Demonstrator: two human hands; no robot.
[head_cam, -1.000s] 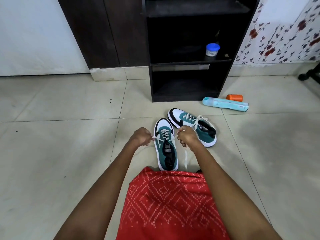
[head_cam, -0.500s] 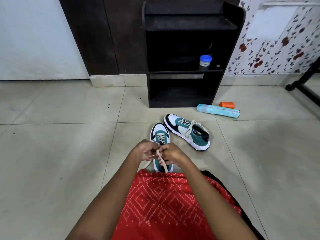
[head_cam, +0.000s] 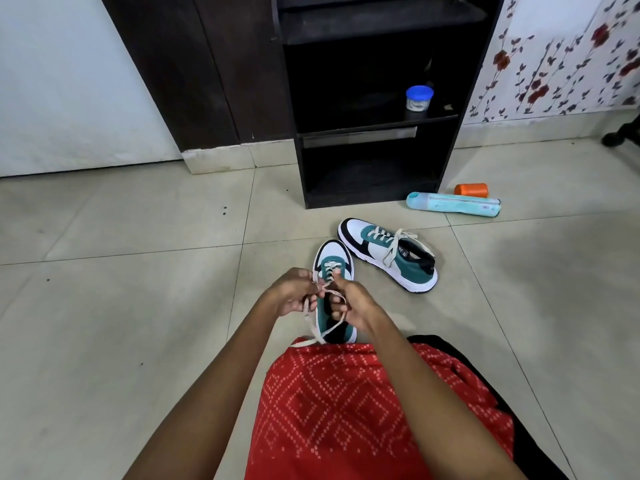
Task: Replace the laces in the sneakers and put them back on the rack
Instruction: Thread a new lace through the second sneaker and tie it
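The near sneaker (head_cam: pixel 334 258) is seen at the centre of the frame, standing on the floor (head_cam: pixel 121 306) with its toe towards the rack (head_cam: pixel 450 147) and its heel just ahead of the red garment (head_cam: pixel 346 410). Its cream lace (head_cam: pixel 313 327) is held over the tongue by both hands. The grip of the left hand (head_cam: pixel 294 294) is curled round one strand and the grip of the right hand (head_cam: pixel 349 303) is clamped on the other. The strands are crossed between the hands, and loose tails hang towards the lower left of the shoe. The second sneaker (head_cam: pixel 388 258) is set just to the upper right, angled, laced, with its ends loose over the collar.

The lace is judged flat, soft and limp. Shape will be kept only under tension, and a half-made knot is likely to slacken if either strand is let go. It is best taken close to the crossing, near the top eyelets, not at the tails.

The sneaker is judged light, with a pliable upper and a firmer sole, so it could be dragged or tipped by a hard pull, and an even pull is advised. For carrying to the rack at the upper centre, the heel collar or the sides of the sole are thought the soundest holds. A blue-lidded jar (head_cam: pixel 419 98) is seen on the middle shelf
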